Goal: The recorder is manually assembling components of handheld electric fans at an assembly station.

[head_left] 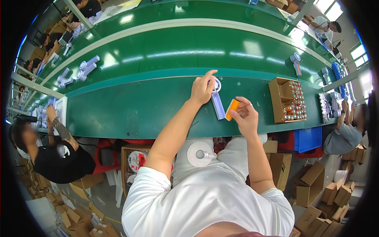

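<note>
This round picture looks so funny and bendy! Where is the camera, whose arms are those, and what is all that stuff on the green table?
The camera sits on a person's head and looks down, so you see their own arms coming up from the bottom. Its lens is very wide, which bends straight lines near the edges.

The left hand rests on a small white gadget with a round head and a flat handle, lying on the long green table. The right hand holds a small orange cylinder in its fingers, just beside the gadget.

To the right stands an open cardboard box full of more little cylinders. More white gadgets lie far off to the left. Other people work at both ends, and many cardboard boxes lie on the floor.
</note>
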A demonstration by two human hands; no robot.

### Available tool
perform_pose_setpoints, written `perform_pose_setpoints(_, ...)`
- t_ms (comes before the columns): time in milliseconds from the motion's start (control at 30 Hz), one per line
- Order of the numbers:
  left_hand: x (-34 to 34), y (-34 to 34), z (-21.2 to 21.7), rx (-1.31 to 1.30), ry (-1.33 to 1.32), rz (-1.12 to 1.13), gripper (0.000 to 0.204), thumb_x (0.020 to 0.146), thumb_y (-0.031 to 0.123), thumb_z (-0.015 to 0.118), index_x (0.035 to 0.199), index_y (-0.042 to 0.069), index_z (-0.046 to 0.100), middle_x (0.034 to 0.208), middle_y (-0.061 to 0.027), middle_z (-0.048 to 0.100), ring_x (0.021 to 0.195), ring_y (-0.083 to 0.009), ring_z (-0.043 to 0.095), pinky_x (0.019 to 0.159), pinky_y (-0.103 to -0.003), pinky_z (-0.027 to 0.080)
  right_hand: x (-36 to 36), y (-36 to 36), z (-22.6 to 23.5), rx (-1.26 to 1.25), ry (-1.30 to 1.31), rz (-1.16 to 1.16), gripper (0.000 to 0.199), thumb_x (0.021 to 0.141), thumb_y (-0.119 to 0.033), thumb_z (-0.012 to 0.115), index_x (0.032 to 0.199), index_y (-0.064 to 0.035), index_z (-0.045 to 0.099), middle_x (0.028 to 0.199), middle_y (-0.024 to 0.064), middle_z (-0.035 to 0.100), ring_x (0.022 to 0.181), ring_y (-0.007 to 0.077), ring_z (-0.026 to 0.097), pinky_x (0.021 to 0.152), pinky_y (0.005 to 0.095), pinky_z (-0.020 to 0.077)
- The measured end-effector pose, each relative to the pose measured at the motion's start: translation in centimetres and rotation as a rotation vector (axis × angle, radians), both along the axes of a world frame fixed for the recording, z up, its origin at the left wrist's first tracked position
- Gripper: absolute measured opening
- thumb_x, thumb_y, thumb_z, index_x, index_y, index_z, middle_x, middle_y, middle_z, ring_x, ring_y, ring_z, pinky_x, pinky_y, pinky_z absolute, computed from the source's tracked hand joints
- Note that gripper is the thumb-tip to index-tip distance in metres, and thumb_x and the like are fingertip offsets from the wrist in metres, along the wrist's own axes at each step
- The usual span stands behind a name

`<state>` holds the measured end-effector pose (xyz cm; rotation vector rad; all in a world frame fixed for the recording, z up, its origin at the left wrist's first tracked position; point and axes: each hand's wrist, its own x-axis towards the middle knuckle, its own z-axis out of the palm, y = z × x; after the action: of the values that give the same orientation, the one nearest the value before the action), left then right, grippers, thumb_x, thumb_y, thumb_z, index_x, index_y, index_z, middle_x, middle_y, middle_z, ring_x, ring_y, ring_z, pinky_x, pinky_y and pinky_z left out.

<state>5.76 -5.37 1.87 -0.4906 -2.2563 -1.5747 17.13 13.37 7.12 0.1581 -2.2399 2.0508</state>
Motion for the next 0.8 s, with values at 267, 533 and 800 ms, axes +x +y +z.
perform_pose_setpoints(267, 0.7, -0.3, 0.1, -0.084, 0.122, 0.022, 0.037, 0.095, 0.016, 0.048, 0.131, 0.012, 0.053, 0.080, -0.0066, 0.069, 0.074, -0.0273, 0.065, 0.075, -0.039, 0.043, -1.9, -2.6, 0.5, 0.653, 0.160, 0.083, 0.044, 0.080, -0.006, 0.076, 0.120, 0.0025, 0.060, 0.087, 0.0087, 0.060, 0.072, 0.0149, 0.062, 0.067, 0.0253, 0.0539)
perform_pose_setpoints(533, 0.3, -0.6, 0.2, -0.166, 0.200, 0.108, 0.043, 0.094, 0.012, 0.047, 0.137, 0.015, 0.049, 0.078, -0.0050, 0.066, 0.069, -0.0269, 0.060, 0.073, -0.038, 0.041, -1.0, -1.5, 0.1, 0.309, 0.259, -0.184, 0.036, 0.081, 0.003, 0.072, 0.114, 0.0100, 0.060, 0.113, 0.0115, 0.064, 0.080, 0.0114, 0.063, 0.070, 0.0234, 0.0552)
perform_pose_setpoints(800, 0.4, -0.3, -0.2, -0.109, 0.175, 0.063, 0.046, 0.094, 0.014, 0.047, 0.140, 0.011, 0.045, 0.074, -0.0054, 0.064, 0.065, -0.0261, 0.057, 0.072, -0.038, 0.039, -2.5, -3.2, 1.2, 0.767, 0.090, 0.093, 0.041, 0.083, -0.010, 0.074, 0.121, -0.0016, 0.059, 0.082, 0.0087, 0.062, 0.068, 0.0155, 0.061, 0.064, 0.0271, 0.0525)
